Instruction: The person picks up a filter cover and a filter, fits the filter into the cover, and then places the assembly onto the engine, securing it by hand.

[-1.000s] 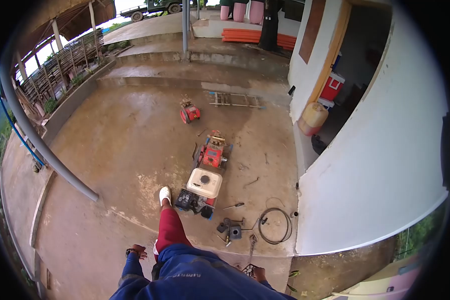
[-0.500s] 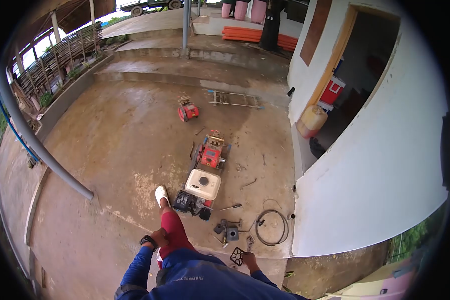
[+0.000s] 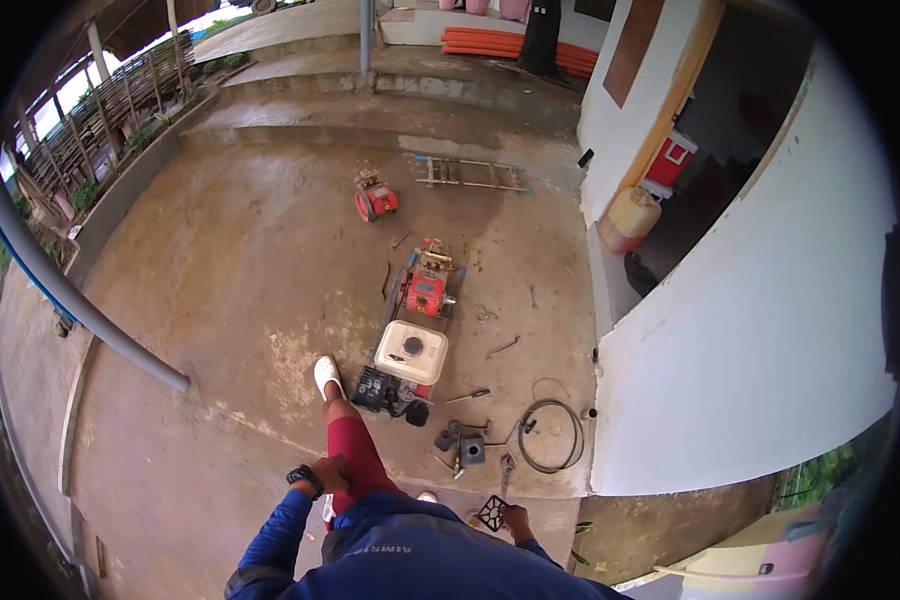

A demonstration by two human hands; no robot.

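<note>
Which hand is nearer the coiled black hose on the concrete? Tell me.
Right. The right hand, holding a small black grid part, is just below-left of the coiled black hose; the left hand rests on the thigh, farther left.

Damp concrete yard [image 3: 240, 250] — white wall [image 3: 760, 340] (open doorway [image 3: 720, 150]).

Right hand [image 3: 517, 518] mostly hidden behind blue sleeve [image 3: 410, 555]; grip on black grid part [image 3: 492, 512] unclear. Small parts [image 3: 460, 445] near hose coil [image 3: 550, 435] too tiny to identify.
</note>
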